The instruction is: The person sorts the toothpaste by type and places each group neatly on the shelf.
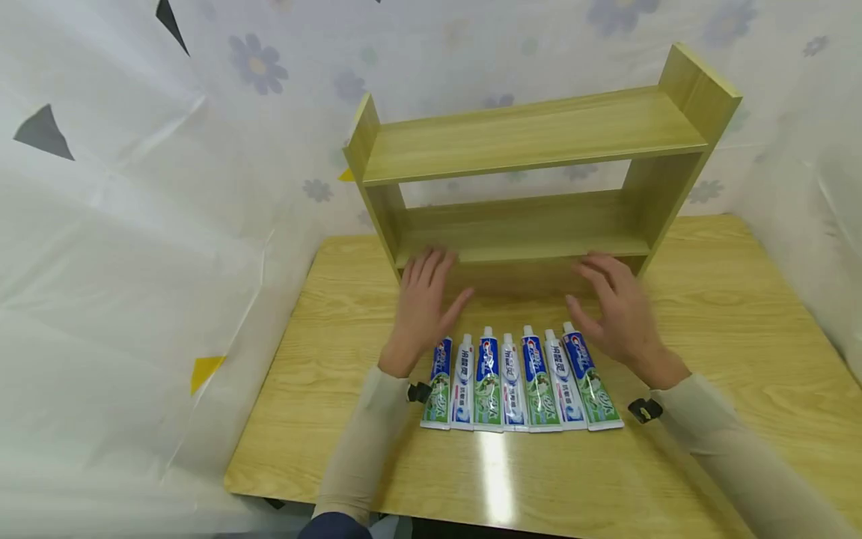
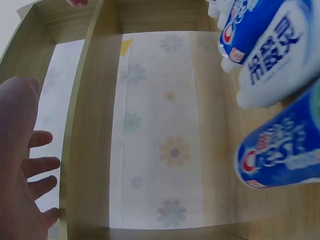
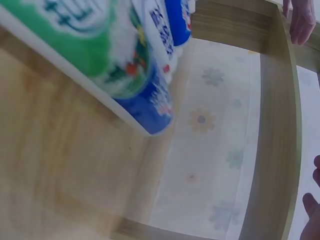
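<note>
Several toothpaste tubes lie side by side in a row on the table, caps toward the shelf, blue-and-green ones alternating with mostly white ones. Over the row's left end is my left hand, fingers spread and holding nothing, partly covering the leftmost tube. Beyond the right end, my right hand hovers beside the rightmost blue-and-green tube, its fingers loosely bent around nothing. Both hands' fingertips reach toward the lower board of the wooden shelf; whether they touch it cannot be told.
The shelf stands at the back of the wooden table, with two boards and raised side panels. Behind it hangs a flower-patterned sheet. White sheeting closes off the left side, and the table's front edge lies near the body.
</note>
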The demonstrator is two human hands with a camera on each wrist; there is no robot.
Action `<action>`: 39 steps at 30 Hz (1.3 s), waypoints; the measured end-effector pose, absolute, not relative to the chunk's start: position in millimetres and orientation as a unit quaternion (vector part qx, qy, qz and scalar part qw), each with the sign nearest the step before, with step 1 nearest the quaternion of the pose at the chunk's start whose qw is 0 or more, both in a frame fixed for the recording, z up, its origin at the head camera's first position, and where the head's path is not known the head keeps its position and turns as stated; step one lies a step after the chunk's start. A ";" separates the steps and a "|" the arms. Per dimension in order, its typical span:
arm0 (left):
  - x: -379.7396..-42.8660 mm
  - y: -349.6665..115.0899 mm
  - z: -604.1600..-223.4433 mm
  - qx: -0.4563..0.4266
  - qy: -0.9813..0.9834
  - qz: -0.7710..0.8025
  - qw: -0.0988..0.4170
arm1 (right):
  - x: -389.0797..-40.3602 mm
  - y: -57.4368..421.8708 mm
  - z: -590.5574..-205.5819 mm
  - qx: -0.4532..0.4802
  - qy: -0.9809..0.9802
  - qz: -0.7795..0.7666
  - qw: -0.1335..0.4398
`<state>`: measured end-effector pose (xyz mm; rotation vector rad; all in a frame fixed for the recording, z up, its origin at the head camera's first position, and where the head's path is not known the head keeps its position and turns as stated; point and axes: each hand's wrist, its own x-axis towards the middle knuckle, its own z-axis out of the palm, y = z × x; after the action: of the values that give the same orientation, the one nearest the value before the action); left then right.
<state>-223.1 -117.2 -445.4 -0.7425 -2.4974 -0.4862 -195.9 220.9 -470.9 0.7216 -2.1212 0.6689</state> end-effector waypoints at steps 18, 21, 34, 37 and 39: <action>-206.4 -149.4 -511.7 -0.201 -0.890 -0.327 0.247 | -159.0 218.5 -510.9 0.193 -0.909 0.273 0.249; -208.4 -154.3 -520.1 -0.171 -0.892 -0.357 0.219 | -153.7 218.9 -513.9 0.173 -0.923 0.272 0.208; -219.2 -169.3 -529.9 -0.068 -0.874 -0.447 0.178 | -136.1 221.1 -517.8 0.119 -0.956 0.255 0.086; -229.4 -180.7 -542.0 -0.070 -0.872 -0.450 0.178 | -133.0 220.7 -517.4 0.099 -0.961 0.256 0.041; -239.7 -188.0 -557.9 -0.072 -0.878 -0.439 0.175 | -129.7 220.3 -517.0 0.086 -0.963 0.255 0.011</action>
<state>-239.7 -188.0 -557.9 -0.2027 -2.4882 -1.2448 -129.7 220.3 -517.0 0.2687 -3.0043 0.7953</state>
